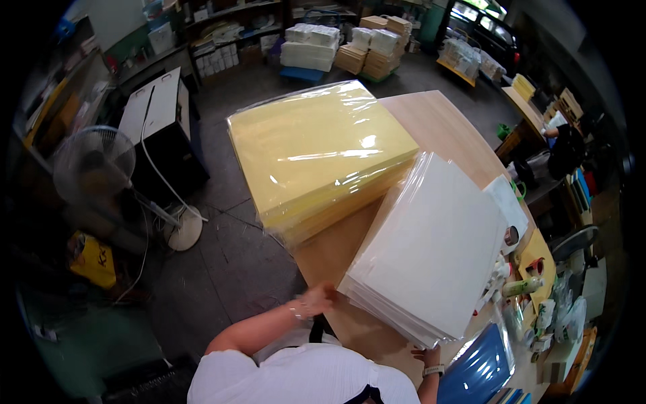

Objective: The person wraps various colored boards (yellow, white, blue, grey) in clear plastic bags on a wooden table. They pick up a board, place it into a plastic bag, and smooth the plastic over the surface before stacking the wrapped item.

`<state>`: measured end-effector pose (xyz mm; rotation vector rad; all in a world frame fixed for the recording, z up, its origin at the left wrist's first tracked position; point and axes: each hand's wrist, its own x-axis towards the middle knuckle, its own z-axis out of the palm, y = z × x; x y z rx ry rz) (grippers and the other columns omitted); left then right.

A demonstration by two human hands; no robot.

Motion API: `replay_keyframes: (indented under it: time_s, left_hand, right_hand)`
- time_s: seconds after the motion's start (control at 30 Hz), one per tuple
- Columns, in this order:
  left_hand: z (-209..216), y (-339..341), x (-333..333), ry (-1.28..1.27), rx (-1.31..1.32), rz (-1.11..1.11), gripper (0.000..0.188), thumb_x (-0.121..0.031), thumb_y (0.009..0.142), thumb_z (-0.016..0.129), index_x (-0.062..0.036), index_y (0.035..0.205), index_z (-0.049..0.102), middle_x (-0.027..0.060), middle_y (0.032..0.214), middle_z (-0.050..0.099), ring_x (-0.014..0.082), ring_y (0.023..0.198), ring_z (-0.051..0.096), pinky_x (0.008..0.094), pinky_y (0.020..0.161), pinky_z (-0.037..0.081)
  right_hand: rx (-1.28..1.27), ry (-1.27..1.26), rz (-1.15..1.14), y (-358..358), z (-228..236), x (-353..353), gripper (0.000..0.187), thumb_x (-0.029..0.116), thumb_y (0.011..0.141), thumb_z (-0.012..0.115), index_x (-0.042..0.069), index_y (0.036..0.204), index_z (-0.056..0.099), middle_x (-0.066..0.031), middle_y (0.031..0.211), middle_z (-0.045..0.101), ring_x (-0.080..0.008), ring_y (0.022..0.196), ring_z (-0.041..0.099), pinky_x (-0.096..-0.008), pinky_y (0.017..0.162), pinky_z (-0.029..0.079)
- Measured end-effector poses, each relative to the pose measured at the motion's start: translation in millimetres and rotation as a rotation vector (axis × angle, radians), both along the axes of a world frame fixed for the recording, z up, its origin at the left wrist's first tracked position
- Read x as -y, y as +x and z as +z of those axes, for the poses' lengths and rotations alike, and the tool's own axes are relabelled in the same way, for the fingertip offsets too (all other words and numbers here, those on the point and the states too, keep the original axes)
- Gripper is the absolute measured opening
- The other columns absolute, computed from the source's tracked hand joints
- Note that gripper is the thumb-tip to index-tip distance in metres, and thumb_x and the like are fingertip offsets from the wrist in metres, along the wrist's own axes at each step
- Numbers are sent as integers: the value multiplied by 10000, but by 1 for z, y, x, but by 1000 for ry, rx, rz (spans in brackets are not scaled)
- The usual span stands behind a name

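A thick stack of white sheets [431,242], its edges slightly fanned, lies at an angle on the wooden table [437,121]. My left hand [317,299] is beside the stack's near left corner; its fingers are smeared by motion, and I cannot tell whether they touch the sheets. At the stack's near edge, my right hand [426,355] has its fingers stretched out and apart, close under the lowest sheets. Beyond and to the left stands a tall stack of yellow sheets [323,145] wrapped in clear plastic, partly overhanging the table's left edge.
A shiny blue plastic-covered pack [474,370] lies right of my right hand. Bottles [521,287], tape and small items crowd the table's right side. A standing fan [94,165] and a white-topped cabinet [151,108] are at left. Wrapped stacks [309,47] sit at the back.
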<state>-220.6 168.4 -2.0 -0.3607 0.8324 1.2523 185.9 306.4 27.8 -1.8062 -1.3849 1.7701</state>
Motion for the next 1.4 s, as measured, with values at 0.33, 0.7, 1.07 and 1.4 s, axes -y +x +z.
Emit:
replay_keyframes:
  time_s: [0.33, 0.7, 1.07, 1.4]
  left_hand:
    - [-25, -350, 8, 717, -354, 300, 464, -372, 882, 336, -48, 1211, 377, 101, 1220, 429, 237, 1097, 429, 367, 921, 359]
    - [18, -381, -31, 657, -1845, -691, 516, -408, 904, 256, -90, 1310, 243, 81, 1350, 270, 239, 1205, 307, 377, 979, 286]
    - [35, -393, -78, 762, -2217, -915, 501, -415, 862, 347, -103, 1255, 369, 95, 1305, 354, 268, 1184, 335, 406, 978, 274]
    - [52, -389, -135, 847, -2529, -1072, 533, -451, 780, 439, -152, 1221, 431, 104, 1277, 392, 298, 1173, 350, 447, 987, 243]
  right_hand:
    - [73, 28, -100, -323, -49, 150, 270, 153, 787, 512, 47, 1035, 509, -121, 980, 558, -158, 892, 526, -317, 772, 440]
    - [-487, 86, -161, -490, -40, 133, 661, 74, 616, 721, 8, 1186, 391, -119, 1143, 495, -213, 1061, 469, -347, 906, 374]
    - [-240, 256, -482, -520, -43, 124, 420, 59, 608, 637, -32, 1003, 527, -148, 941, 595, -226, 884, 574, -331, 759, 450]
    - [-245, 252, -530, -522, -38, 72, 385, 86, 626, 618, -48, 982, 558, -147, 921, 613, -231, 859, 585, -317, 741, 452]
